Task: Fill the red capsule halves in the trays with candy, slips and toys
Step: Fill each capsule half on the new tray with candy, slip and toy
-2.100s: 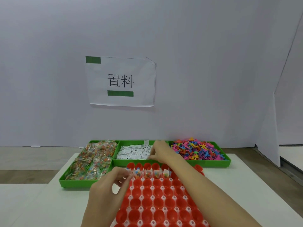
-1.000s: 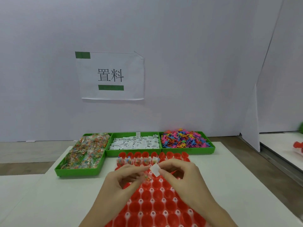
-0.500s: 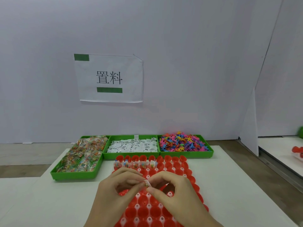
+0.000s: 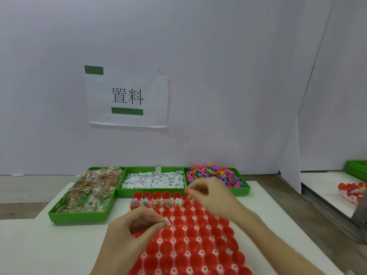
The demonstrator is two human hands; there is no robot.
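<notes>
Red cups are sitting in rows in a big tray on the white table. Five cups in the second row from the back are holding candy and a white slip. The left hand is hanging over the left side of the red tray, with its fingers curled, pinching a small white slip. The right hand is reaching over the back of the red tray. It is blurry, so I cannot tell if it is holding anything. Behind the red tray, green bins are holding candy, white slips and bright toys. A paper sign is hanging on the wall.
</notes>
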